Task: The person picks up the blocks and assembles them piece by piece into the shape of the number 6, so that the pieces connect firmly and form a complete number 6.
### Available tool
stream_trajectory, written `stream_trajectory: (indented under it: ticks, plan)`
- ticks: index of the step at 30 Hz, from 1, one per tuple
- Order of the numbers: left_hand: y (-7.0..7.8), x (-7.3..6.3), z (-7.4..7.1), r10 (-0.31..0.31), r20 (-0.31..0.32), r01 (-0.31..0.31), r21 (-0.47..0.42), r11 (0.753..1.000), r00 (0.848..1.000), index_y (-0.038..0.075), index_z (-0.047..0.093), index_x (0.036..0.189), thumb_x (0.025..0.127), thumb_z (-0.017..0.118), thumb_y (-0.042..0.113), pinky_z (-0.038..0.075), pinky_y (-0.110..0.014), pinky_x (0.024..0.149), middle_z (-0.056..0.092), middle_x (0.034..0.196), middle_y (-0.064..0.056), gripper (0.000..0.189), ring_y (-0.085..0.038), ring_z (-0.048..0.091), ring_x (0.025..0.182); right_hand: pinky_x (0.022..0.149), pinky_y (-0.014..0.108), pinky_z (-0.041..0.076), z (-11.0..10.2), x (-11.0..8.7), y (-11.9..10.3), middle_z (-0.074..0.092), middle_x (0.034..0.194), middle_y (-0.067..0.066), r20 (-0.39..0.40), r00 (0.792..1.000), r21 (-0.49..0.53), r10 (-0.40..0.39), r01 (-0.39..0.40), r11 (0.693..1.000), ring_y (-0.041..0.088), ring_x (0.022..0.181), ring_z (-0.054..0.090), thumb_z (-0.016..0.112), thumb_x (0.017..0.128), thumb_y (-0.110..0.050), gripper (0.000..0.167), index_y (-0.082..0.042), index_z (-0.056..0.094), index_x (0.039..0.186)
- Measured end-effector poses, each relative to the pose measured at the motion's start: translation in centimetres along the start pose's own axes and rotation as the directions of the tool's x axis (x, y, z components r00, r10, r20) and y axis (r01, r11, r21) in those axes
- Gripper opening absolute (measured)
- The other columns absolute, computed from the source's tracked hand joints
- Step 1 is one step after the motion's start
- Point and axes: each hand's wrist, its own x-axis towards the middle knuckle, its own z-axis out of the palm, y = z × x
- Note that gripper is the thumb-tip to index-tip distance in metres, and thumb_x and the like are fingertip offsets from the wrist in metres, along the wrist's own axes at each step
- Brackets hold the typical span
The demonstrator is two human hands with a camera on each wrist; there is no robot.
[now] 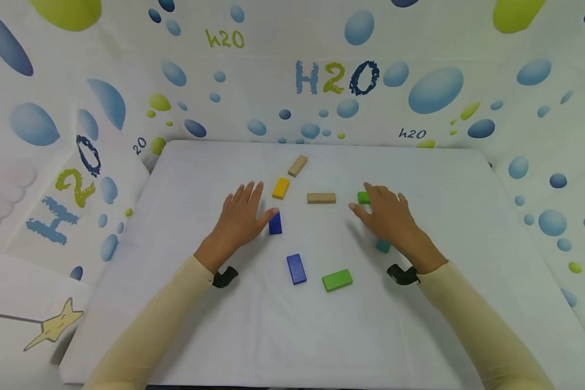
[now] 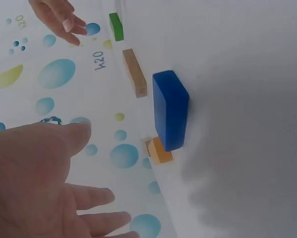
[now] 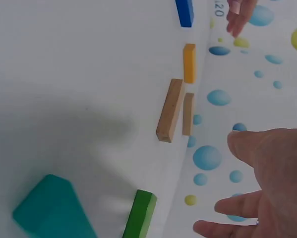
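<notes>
My left hand point(image 1: 239, 219) hovers over the white table with its fingers spread and nothing in it. Its thumb overlaps a dark blue block point(image 1: 275, 223) in the head view; the left wrist view shows that blue block point(image 2: 171, 110) standing apart from the fingers. A yellow block point(image 1: 280, 188) lies just beyond the thumb. My right hand point(image 1: 392, 216) is also raised and holds nothing, fingers extended. It partly covers a green block point(image 1: 364, 197) and a teal block point(image 1: 383, 246) in the head view. In the right wrist view the teal block point(image 3: 54, 208) lies below the hand.
Two plain wooden blocks point(image 1: 321, 198) lie between and beyond the hands. Nearer to me are another blue block point(image 1: 296, 268) and a light green block point(image 1: 337, 280). The white table point(image 1: 185, 336) meets a bubble-patterned backdrop point(image 1: 263, 76) at its far edge.
</notes>
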Motion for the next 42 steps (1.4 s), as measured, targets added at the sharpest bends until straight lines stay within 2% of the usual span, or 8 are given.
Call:
stream_trajectory:
  ticks: [5,7,13,18,22,28,35,42]
  plan:
    - [-0.4,1.6,0.2,-0.006,-0.016,0.006,-0.023,1.0,1.0,0.002,0.032,0.164,0.11,0.051,0.048,0.019,-0.062,0.127,0.031,0.169,-0.023,0.073,-0.04,0.028,0.158,0.113,0.068,0.038,-0.1,2.8,-0.9,0.046,0.155,0.032,-0.02,1.0,0.038,-0.024,0.025,0.999,0.05,0.142,0.046,0.053,0.109,-0.047,0.071,0.004,0.04,0.158]
    - [-0.5,2.2,0.3,-0.015,-0.017,0.015,-0.027,1.0,1.0,0.002,0.036,0.162,0.11,0.051,0.046,0.022,-0.06,0.127,0.034,0.168,-0.022,0.07,-0.038,0.031,0.157,0.112,0.068,0.04,0.0,4.0,-1.3,0.045,0.155,0.032,-0.008,1.0,0.047,-0.022,0.022,0.999,0.051,0.141,0.047,0.052,0.11,-0.046,0.07,0.004,0.041,0.157]
    - [-0.4,4.1,0.5,-0.012,-0.018,0.011,-0.024,1.0,1.0,0.005,0.045,0.157,0.11,0.054,0.042,0.029,-0.058,0.125,0.042,0.164,-0.02,0.061,-0.037,0.038,0.153,0.11,0.071,0.04,0.1,7.5,-2.8,0.047,0.154,0.031,0.016,0.999,0.038,-0.028,0.027,0.999,0.049,0.14,0.049,0.052,0.109,-0.047,0.067,0.001,0.046,0.155]
    - [-0.4,5.7,0.6,-0.033,-0.009,0.033,-0.007,0.999,0.999,0.007,0.051,0.154,0.109,0.057,0.041,0.03,-0.059,0.123,0.046,0.161,-0.018,0.056,-0.037,0.042,0.15,0.113,0.071,0.032,0.2,10.2,-4.4,0.048,0.156,0.026,0.076,0.997,0.003,-0.034,0.034,0.999,0.046,0.141,0.048,0.052,0.108,-0.051,0.068,-0.003,0.047,0.156]
    - [-0.3,6.9,1.1,-0.049,0.005,0.049,-0.035,0.998,0.999,0.008,0.055,0.151,0.109,0.059,0.04,0.031,-0.059,0.122,0.049,0.159,-0.017,0.053,-0.036,0.045,0.148,0.115,0.069,0.029,0.6,12.2,-4.9,0.046,0.156,0.024,0.125,0.992,-0.018,0.004,-0.002,1.0,0.044,0.142,0.047,0.05,0.108,-0.055,0.069,-0.006,0.044,0.158]
    - [-0.4,8.3,1.9,-0.076,0.01,0.077,-0.089,0.993,0.997,0.009,0.056,0.15,0.109,0.059,0.04,0.035,-0.056,0.121,0.049,0.159,-0.017,0.051,-0.038,0.048,0.144,0.114,0.069,0.03,2.1,15.1,-5.0,0.048,0.155,0.024,0.149,0.988,-0.062,0.035,-0.026,0.998,0.045,0.138,0.05,0.049,0.108,-0.056,0.073,-0.006,0.042,0.159]
    - [-0.7,8.9,2.0,-0.11,0.006,0.11,-0.078,0.991,0.994,0.011,0.058,0.147,0.107,0.062,0.041,0.037,-0.055,0.121,0.05,0.158,-0.017,0.05,-0.038,0.049,0.143,0.115,0.069,0.032,3.2,16.2,-6.7,0.05,0.151,0.024,0.114,0.993,-0.072,0.032,-0.023,0.997,0.044,0.136,0.05,0.053,0.107,-0.053,0.07,-0.005,0.043,0.158]
    - [-0.6,8.9,1.6,-0.103,0.008,0.104,-0.053,0.993,0.995,0.01,0.063,0.143,0.105,0.065,0.042,0.038,-0.057,0.119,0.052,0.155,-0.019,0.049,-0.04,0.05,0.141,0.119,0.068,0.026,3.6,17.0,-8.7,0.041,0.159,0.024,0.103,0.993,-0.044,0.055,-0.051,0.998,0.044,0.145,0.041,0.05,0.109,-0.05,0.07,-0.005,0.037,0.161]
